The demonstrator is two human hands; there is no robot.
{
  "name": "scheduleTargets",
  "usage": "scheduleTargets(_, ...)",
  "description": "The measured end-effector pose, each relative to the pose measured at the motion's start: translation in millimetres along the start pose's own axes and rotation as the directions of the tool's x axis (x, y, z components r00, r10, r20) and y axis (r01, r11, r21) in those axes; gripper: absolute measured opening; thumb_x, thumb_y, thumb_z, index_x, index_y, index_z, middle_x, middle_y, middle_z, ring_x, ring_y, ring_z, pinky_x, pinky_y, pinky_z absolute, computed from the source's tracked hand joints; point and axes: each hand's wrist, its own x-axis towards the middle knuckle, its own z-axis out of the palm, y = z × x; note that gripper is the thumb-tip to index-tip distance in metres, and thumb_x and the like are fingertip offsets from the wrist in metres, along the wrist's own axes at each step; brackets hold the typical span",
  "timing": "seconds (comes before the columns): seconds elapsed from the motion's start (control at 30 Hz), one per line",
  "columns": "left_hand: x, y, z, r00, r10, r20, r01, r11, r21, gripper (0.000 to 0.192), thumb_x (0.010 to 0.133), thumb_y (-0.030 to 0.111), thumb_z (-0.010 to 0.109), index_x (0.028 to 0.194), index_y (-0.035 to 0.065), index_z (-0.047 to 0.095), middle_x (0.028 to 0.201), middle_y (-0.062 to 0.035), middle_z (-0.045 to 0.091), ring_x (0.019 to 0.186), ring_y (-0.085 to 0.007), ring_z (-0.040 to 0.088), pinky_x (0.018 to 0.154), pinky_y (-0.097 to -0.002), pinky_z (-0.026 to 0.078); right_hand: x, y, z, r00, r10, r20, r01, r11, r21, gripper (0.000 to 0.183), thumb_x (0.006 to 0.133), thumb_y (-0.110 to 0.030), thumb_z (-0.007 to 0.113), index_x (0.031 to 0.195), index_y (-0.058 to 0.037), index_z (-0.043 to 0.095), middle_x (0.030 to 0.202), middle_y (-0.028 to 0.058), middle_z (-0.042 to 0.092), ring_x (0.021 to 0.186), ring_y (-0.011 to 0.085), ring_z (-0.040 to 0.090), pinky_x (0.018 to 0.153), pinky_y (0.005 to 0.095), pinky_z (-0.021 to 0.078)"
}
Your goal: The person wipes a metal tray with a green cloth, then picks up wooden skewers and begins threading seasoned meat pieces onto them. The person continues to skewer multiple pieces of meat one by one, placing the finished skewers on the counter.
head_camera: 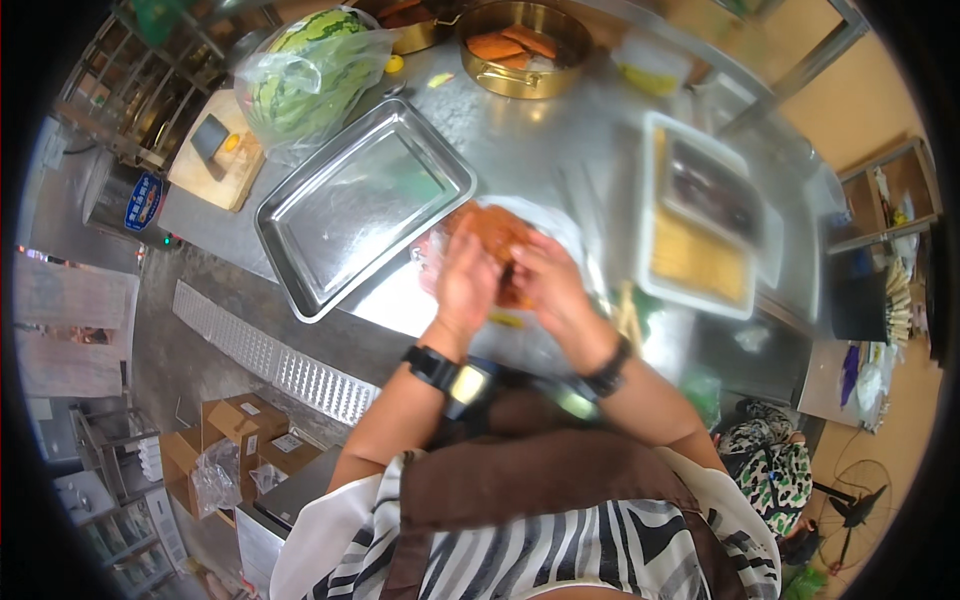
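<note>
In front of me, an orange-red coated piece of food, perhaps marinated meat (495, 229), is held up between both hands. My left hand (469, 281) presses its left side, with the fingers pointing up. My right hand (551, 277) grips the right side with thumb and fingertips. Beneath lies a whitish plastic bag (559, 217) with more orange-red food partly hidden by the hands. An empty rectangular steel tray (367, 202) lies tilted to the left, its corner beside the food. The hands are slightly blurred.
Rightward stand white containers (701, 300) with yellow and dark contents. Behind are a brass-coloured pot (525, 86) of orange pieces and a bagged watermelon (307, 82). A cleaver (208, 137) lies on a wooden board (236, 180) at left. Another person (765, 465) is at lower right.
</note>
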Motion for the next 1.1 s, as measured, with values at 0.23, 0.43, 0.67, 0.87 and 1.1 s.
scheduleTargets(0.23, 0, 1, 3, 0.999, -0.003, 0.041, 0.003, 1.000, -0.006, 0.051, 0.094, 0.008, 0.043, 0.142, 0.0038, 0.029, 0.136, -0.0138, 0.044, 0.126, -0.0265, 0.043, 0.110, -0.0396, 0.031, 2, -4, -12, 0.981, 0.179, 0.069, -0.177, 0.984, -0.026, 0.028, 0.084, -0.003, 0.064, 0.108, -0.0039, 0.050, 0.081, 0.0023, 0.056, 0.065, 0.0118, 0.053, 0.058, 0.0259, 0.0440)
scheduleTargets(0.43, 2, 2, 3, 0.997, 0.068, 0.027, -0.072, 0.979, 0.189, 0.054, 0.092, 0.001, 0.042, 0.143, 0.0032, 0.026, 0.138, -0.0145, 0.042, 0.127, -0.0266, 0.042, 0.109, -0.0399, 0.031, 2, -14, -17, 0.943, 0.246, 0.224, -0.266, 0.962, 0.060, 0.020, 0.086, -0.006, 0.062, 0.102, -0.0074, 0.050, 0.081, 0.0015, 0.056, 0.065, 0.0124, 0.053, 0.059, 0.0286, 0.0441)
scheduleTargets(0.67, -4, -3, 12, 0.996, 0.084, 0.021, -0.086, 0.976, 0.201, 0.056, 0.091, -0.001, 0.040, 0.144, 0.0025, 0.024, 0.138, -0.0160, 0.042, 0.126, -0.0266, 0.043, 0.108, -0.0391, 0.033, -10, -10, -6, 0.916, 0.175, 0.360, -0.282, 0.921, 0.270, 0.014, 0.088, -0.007, 0.061, 0.097, -0.0082, 0.050, 0.080, 0.0021, 0.055, 0.063, 0.0117, 0.052, 0.058, 0.0285, 0.0432)
scheduleTargets(0.87, -12, -2, 22, 1.000, 0.013, -0.016, -0.012, 0.998, 0.060, 0.059, 0.092, -0.001, 0.043, 0.146, 0.0029, 0.020, 0.136, -0.0154, 0.043, 0.120, -0.0243, 0.048, 0.102, -0.0366, 0.040, -6, -1, -7, 0.972, 0.133, 0.194, -0.145, 0.988, 0.049, 0.011, 0.090, -0.009, 0.061, 0.090, -0.0070, 0.050, 0.075, 0.0042, 0.055, 0.054, 0.0107, 0.048, 0.051, 0.0254, 0.0403)
scheduleTargets(1.1, -15, -5, 25, 0.997, 0.049, -0.064, -0.031, 0.967, 0.254, 0.066, 0.089, -0.008, 0.047, 0.147, 0.0056, 0.019, 0.128, -0.0149, 0.049, 0.112, -0.0219, 0.053, 0.095, -0.0346, 0.045, -8, 3, -8, 0.986, 0.130, 0.107, -0.121, 0.989, -0.079, 0.014, 0.089, -0.011, 0.062, 0.088, -0.0056, 0.049, 0.074, 0.0061, 0.058, 0.051, 0.0093, 0.046, 0.047, 0.0226, 0.0379)
